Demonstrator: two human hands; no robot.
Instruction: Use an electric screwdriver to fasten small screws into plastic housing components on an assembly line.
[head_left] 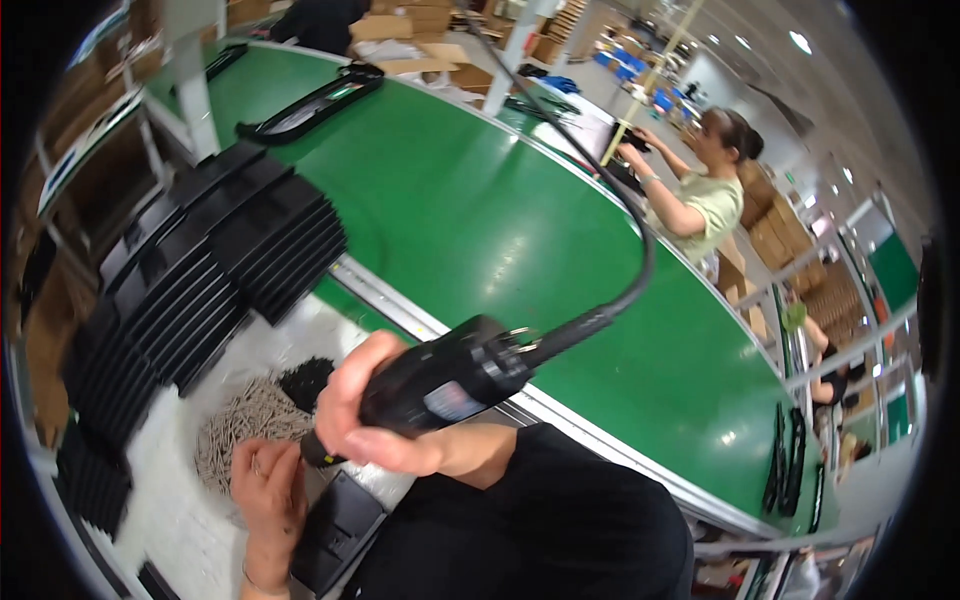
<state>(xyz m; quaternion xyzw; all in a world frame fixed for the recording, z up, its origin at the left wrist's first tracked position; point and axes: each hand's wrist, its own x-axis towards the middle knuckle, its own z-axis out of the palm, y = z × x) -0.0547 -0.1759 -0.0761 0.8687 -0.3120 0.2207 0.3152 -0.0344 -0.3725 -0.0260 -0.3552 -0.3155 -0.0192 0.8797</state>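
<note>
My right hand is wrapped round a black electric screwdriver, held at a slant with its tip end toward the lower left. A thick black cable runs from its rear end. My left hand is closed, fingertips pinched together right beside the screwdriver's tip; whatever they hold is hidden. Below both hands lies a black rectangular plastic part, partly covered by my left hand and sleeve. Next to my left fingers spreads a heap of small grey-brown screw-like pieces, with a pile of tiny black pieces beside it.
Stacked black ribbed plastic parts stand along the left. Beyond the metal rail stretches a green conveyor belt, carrying a long black frame at the far left and black strips at the right. Across it, a person handles a dark item.
</note>
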